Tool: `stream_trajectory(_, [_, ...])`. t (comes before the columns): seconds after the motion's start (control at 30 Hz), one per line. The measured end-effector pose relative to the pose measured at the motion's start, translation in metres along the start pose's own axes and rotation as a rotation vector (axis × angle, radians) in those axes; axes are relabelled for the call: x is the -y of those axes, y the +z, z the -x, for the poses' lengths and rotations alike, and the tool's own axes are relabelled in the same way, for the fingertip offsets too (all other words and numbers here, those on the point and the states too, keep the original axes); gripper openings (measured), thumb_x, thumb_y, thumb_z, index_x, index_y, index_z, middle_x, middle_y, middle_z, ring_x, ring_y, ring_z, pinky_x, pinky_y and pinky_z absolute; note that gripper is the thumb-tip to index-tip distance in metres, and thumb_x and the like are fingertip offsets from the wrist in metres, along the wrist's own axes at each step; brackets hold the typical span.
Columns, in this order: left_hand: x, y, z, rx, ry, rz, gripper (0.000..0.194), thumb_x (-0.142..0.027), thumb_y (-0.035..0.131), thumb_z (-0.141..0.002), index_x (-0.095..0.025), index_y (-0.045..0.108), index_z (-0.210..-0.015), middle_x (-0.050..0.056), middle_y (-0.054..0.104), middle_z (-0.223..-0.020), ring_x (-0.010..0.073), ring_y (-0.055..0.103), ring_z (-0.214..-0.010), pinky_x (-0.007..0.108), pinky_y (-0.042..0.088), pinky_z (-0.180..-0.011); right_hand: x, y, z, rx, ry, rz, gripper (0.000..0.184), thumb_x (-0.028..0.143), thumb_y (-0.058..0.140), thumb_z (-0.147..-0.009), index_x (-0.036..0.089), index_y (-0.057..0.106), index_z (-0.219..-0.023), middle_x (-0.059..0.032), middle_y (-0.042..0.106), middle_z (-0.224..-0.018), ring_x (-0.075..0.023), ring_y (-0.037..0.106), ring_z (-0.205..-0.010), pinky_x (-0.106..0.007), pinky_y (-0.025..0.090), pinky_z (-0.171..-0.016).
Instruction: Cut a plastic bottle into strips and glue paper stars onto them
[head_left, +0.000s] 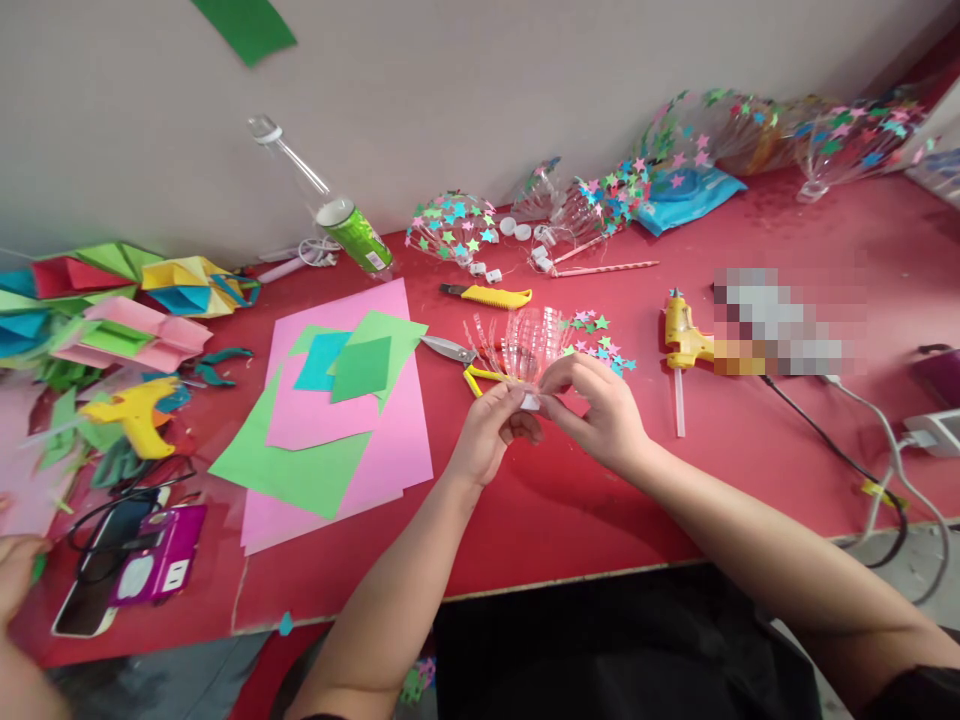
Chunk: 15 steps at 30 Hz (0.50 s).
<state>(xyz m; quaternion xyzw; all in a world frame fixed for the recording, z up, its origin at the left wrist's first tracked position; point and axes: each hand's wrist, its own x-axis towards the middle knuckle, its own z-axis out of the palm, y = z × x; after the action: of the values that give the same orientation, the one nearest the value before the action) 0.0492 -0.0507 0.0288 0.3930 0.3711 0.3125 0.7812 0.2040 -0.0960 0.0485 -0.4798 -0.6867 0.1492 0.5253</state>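
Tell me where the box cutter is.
In the head view, the box cutter lies mid-picture on the red table, just beyond the scissors, right of the pink paper.

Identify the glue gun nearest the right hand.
The yellow glue gun to the right of the right hand; the other glue gun, also yellow, lies far left, near the phone.

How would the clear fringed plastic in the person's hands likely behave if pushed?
The clear fringed plastic is probably light and springy: its strips look thin and curve outward. They might tangle, since they fan apart. The end at the left hand and right hand would likely flex less, as the strips converge there.
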Motion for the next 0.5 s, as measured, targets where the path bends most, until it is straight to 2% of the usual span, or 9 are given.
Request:
stream_trajectory(0.1, [0.0, -0.0005, 0.0, 0.002, 0.0, 0.01, 0.045, -0.052, 0.075, -0.071, -0.013, 0.058, -0.087, -0.001, 0.064, -0.065, 0.0102, 0.06, -0.048, 0.021, 0.045, -0.048, -0.0014, 0.0012, 0.0015, 0.001, -0.028, 0.017, 0.016, 0.011, 0.052, -0.09, 0.022, 0.054, -0.079, -0.0029, 0.062, -0.077, -0.018, 0.059, -0.075, -0.032, 0.047, -0.069])
stream_trajectory(0.3, [-0.0016, 0.0, 0.0013, -0.002, 0.004, 0.025, 0.044, -0.051, 0.075, -0.071, -0.013, 0.057, -0.086, -0.002, 0.063, -0.063, 0.0101, 0.061, -0.048, 0.02, 0.046, -0.048, -0.0016, 0.0019, 0.0043, 0.006, -0.197, 0.155, 0.014, 0.01, 0.052, -0.092, 0.022, 0.054, -0.084, -0.0062, 0.067, -0.085, -0.0186, 0.058, -0.074, -0.034, 0.045, -0.066])
stream_trajectory(0.5, [-0.0014, -0.0017, 0.001, 0.01, 0.009, 0.003, 0.041, -0.05, 0.074, -0.073, -0.014, 0.057, -0.084, -0.002, 0.063, -0.062, 0.0096, 0.06, -0.048, 0.02, 0.046, -0.049, -0.002, 0.0023, 0.0033, 0.06, -0.176, 0.123, 0.015, 0.011, 0.051, -0.092, 0.022, 0.055, -0.083, -0.005, 0.07, -0.082, -0.0186, 0.058, -0.074, -0.034, 0.047, -0.069])
